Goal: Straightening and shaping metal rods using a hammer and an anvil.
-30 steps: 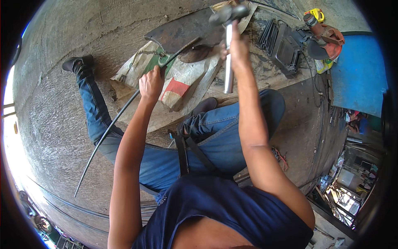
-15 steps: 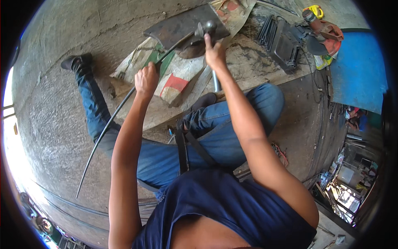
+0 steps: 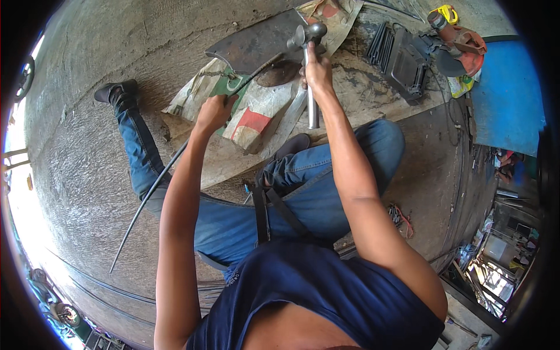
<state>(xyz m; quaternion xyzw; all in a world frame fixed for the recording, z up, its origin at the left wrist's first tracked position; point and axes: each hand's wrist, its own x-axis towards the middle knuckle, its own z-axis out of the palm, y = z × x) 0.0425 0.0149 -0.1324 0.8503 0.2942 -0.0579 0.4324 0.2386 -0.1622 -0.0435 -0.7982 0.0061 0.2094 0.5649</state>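
My left hand (image 3: 213, 112) is closed around a long, thin dark metal rod (image 3: 140, 208). The rod runs from the lower left up to a dark rounded metal block (image 3: 279, 72), where its far end lies. In my right hand (image 3: 318, 73) is a ball-peen hammer (image 3: 312, 114), gripped by its shiny metal handle. Its head is raised a little above and to the right of the rod's tip, apart from it. Beneath and behind the block, a dark curved metal plate (image 3: 251, 42) rests on a worn printed sack (image 3: 248, 125).
To the right of the sack lie a bundle of dark rods (image 3: 380, 44) and a black metal tool base (image 3: 403, 65). Beyond stands an orange-red power tool (image 3: 461, 49) near a blue sheet (image 3: 504, 93). My jeans-clad legs (image 3: 280, 216) spread around the work spot.
The hammer has lifted off the rod's tip, moving up and to the right with my right hand. My left hand keeps its hold on the rod; the view has shifted slightly.
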